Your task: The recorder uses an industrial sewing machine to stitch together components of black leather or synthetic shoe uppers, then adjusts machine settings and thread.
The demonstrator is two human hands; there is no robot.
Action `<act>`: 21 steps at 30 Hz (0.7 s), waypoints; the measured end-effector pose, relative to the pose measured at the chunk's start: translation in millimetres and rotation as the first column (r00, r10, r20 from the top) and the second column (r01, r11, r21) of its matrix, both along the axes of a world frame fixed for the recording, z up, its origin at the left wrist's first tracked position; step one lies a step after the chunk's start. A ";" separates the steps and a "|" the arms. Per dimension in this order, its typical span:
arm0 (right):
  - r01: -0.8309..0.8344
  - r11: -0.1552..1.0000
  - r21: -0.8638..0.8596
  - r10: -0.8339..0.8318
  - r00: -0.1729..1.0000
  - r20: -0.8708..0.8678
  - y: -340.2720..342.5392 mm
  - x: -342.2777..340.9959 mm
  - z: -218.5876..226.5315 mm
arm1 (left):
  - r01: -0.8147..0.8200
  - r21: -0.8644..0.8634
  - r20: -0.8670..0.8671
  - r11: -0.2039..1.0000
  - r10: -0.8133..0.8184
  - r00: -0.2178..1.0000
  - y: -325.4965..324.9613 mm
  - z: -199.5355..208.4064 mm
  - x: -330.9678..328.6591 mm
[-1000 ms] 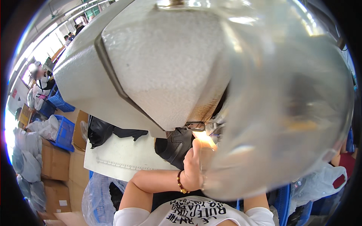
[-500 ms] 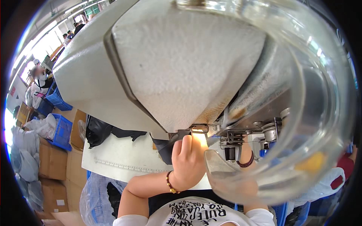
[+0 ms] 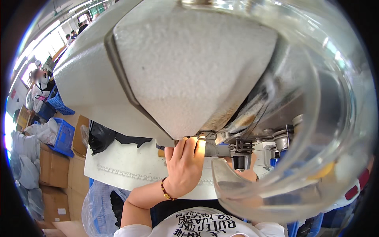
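Observation:
My left hand (image 3: 183, 170) reaches under the head of a sewing machine (image 3: 193, 71), its fingers stretched forward and lit by a lamp; the tips are hidden by the machine. A beaded bracelet circles that wrist. Just right of my fingers lies a grey fabric strip (image 3: 213, 149), near a wire finger guard (image 3: 207, 136). My right hand (image 3: 248, 172) is mostly covered by a metal attachment (image 3: 241, 148) and a clear curved plastic shield (image 3: 231, 185), so its fingers do not show.
Dark cloth pieces (image 3: 103, 137) lie on the white table (image 3: 130, 168), left of the machine. A printed ruler strip runs along the table. Clear plastic bags (image 3: 98, 209), a blue crate (image 3: 65, 136) and cardboard boxes (image 3: 55, 166) stand at the left. People sit farther back.
My left hand has shifted left and its fingers have straightened. The dark fabric beside it has gone out of sight, and a grey strip shows. My right hand has moved left behind the attachment.

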State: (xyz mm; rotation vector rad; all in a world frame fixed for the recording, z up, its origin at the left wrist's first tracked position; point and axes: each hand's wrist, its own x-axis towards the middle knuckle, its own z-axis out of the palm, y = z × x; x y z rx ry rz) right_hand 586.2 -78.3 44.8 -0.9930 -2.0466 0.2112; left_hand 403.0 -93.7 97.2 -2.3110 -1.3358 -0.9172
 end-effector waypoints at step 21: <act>-0.070 0.995 0.077 0.072 0.997 -0.026 1.7 11.4 3.1 | 0.355 0.078 0.013 0.932 -0.357 0.934 16.1 10.0 -13.0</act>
